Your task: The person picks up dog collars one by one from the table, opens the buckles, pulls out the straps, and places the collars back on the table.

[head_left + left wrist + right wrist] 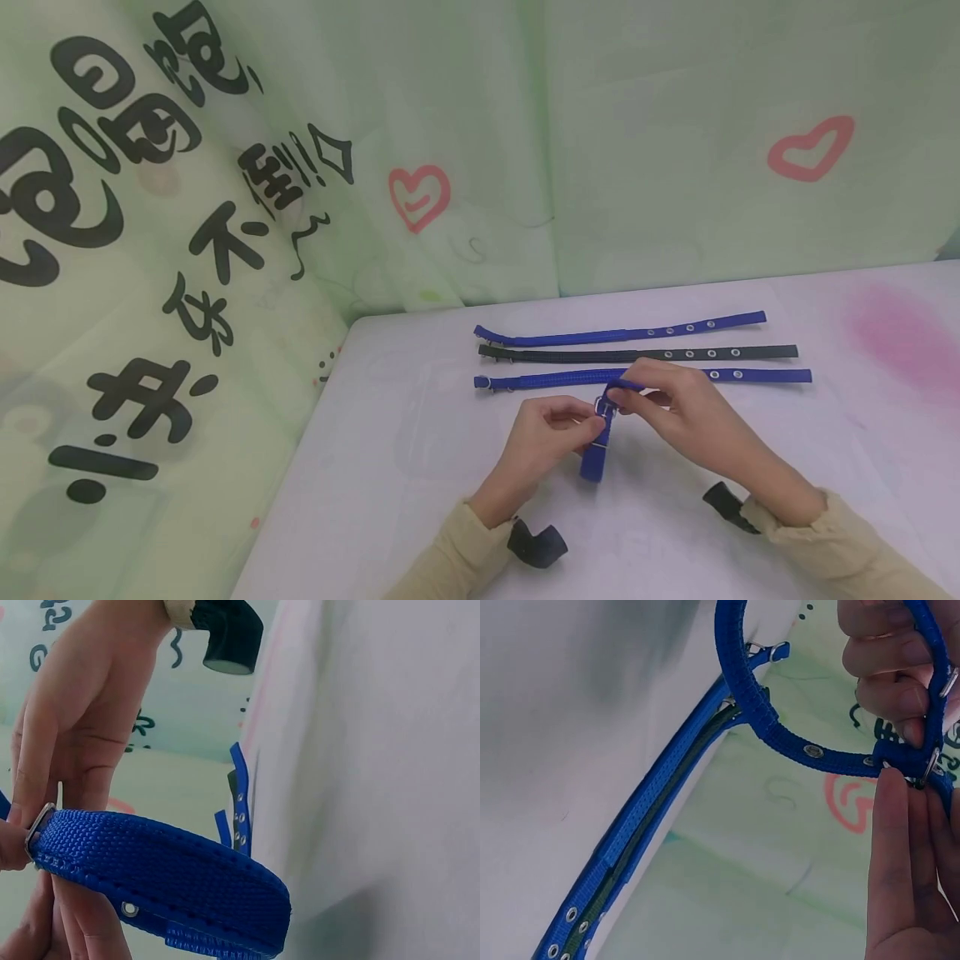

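Note:
A blue dog collar (594, 463), bent into a loop with its strap through a metal buckle (931, 766), is held between both hands above the table. My left hand (542, 437) pinches the collar beside the buckle, thumb and fingers on the webbing. From the other side, my right hand (693, 410) pinches the strap close to the buckle. In the left wrist view the padded blue band (165, 851) of the loop hangs toward the camera, a metal eyelet (130, 909) showing on its inner strap. The right wrist view shows the loop's strap (742, 671) curving round to the buckle.
Beyond the hands, two blue collars (570, 337) (540, 380) and a black collar (570, 354) lie straight, side by side, on the white tabletop (375, 417). Behind the table hangs a pale green curtain (637, 167) with hearts. Black bands (542, 546) hang at both cuffs.

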`<state>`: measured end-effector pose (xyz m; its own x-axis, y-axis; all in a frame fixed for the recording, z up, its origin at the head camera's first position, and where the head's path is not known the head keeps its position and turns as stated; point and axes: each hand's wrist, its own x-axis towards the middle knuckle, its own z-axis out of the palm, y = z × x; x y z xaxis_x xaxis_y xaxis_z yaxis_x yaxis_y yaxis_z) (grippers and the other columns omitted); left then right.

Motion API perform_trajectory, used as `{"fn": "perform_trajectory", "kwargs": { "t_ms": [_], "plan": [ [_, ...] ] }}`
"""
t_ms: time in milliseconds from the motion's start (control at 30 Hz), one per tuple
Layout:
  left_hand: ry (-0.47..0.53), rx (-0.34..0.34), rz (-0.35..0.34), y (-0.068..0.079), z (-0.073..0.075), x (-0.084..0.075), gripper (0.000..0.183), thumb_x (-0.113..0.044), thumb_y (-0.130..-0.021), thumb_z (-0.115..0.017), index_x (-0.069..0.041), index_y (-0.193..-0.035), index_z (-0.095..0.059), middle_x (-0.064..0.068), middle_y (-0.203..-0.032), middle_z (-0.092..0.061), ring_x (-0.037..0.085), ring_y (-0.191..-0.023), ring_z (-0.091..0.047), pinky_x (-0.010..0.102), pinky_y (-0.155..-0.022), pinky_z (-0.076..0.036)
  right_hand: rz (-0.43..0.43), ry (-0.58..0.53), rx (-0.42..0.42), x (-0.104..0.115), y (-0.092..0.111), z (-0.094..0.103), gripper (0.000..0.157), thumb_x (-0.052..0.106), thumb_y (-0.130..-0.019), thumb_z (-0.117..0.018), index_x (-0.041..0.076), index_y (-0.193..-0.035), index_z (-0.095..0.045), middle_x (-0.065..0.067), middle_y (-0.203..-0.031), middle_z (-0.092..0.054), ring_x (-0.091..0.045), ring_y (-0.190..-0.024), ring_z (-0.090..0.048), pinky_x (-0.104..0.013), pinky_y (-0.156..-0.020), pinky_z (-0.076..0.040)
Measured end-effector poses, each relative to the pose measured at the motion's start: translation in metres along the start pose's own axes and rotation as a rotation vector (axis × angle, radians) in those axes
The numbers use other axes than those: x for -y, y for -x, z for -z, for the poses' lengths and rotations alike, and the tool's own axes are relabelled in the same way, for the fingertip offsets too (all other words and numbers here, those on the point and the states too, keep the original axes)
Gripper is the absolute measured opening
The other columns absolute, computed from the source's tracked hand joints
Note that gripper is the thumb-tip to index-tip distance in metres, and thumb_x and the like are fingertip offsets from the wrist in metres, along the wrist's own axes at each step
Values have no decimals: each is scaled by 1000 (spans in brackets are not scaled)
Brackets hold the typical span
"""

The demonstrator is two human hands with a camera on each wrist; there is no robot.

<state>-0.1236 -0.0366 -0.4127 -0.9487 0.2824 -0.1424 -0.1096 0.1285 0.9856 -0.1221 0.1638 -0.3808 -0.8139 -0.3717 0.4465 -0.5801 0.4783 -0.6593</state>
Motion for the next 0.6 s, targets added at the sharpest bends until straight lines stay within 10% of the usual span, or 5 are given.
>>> {"fn": "perform_trajectory", "kwargs": {
  "t_ms": [600],
  "plan": [
    [-144,-89,-244,5,-1,-1,16,-18,-87,-77,-11,-101,-76,2,-93,-75,4,-74,-67,23,-68,-58,-30,75,-86,6,4,-2,15,1,-84,-76,15,-88,-76,8,-84,-68,-5,-78,-65,-30,-69,-61]
  ]
}}
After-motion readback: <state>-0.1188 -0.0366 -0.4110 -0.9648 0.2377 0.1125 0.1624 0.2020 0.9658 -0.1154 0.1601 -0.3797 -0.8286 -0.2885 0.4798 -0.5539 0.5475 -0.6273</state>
